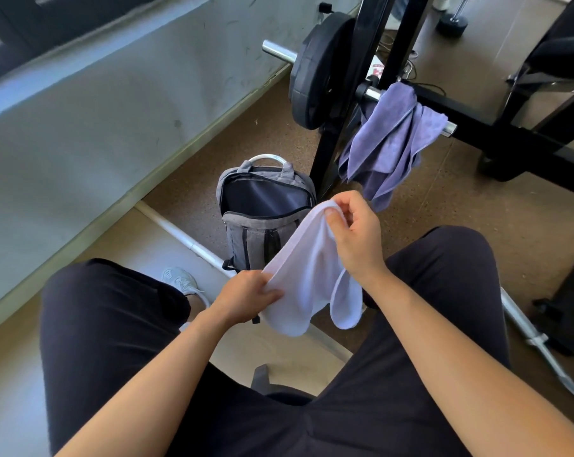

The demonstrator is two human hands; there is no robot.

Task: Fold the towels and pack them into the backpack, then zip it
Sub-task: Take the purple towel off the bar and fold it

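Observation:
A white towel (pixel 307 268) hangs stretched between my two hands above my knees. My left hand (pixel 246 296) grips its near end, and my right hand (pixel 353 232) pinches its far end between thumb and fingers. The towel's lower edge droops in two loose lobes. Just beyond it a grey backpack (pixel 246 239) stands upright on the floor with its main zip open and a dark lining showing. A purple towel (pixel 389 140) is draped unfolded over a metal bar to the right of the backpack.
A black rack upright (pixel 351 103) with a weight plate (pixel 315 70) stands behind the backpack. A silver barbell (pixel 183 237) lies across the floor under my legs. A wall (pixel 97 120) runs along the left. My shoe (pixel 181 280) rests by the backpack.

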